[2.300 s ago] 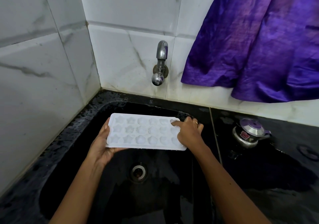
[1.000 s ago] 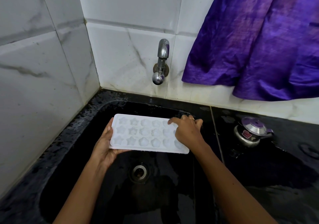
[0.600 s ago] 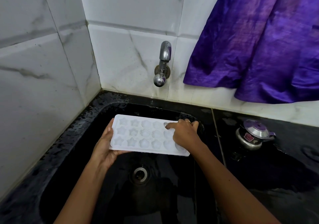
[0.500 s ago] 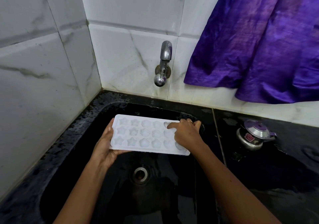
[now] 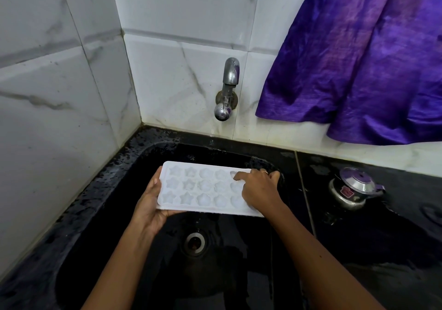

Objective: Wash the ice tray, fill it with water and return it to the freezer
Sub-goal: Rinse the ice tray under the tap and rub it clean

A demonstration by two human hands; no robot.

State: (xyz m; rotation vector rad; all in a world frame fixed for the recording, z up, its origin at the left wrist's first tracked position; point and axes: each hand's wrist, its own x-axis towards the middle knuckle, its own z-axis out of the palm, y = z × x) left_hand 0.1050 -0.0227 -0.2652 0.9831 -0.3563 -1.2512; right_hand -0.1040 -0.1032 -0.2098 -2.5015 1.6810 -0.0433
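A white ice tray (image 5: 201, 187) with star and round moulds is held level over the black sink (image 5: 134, 161). My left hand (image 5: 149, 204) grips its left end from underneath, thumb on the rim. My right hand (image 5: 259, 190) lies on the tray's right end, with the index finger pressed into a mould in the far row. A steel tap (image 5: 227, 89) juts from the tiled wall above the tray; no water runs from it.
The drain (image 5: 195, 242) sits in the sink floor below the tray. A small steel pot with a lid (image 5: 351, 190) stands on the wet black counter at the right. A purple cloth (image 5: 358, 58) hangs over the wall at the upper right.
The tray stays over the sink in both hands. My right index finger has shifted a little along the far row of moulds, rubbing them.
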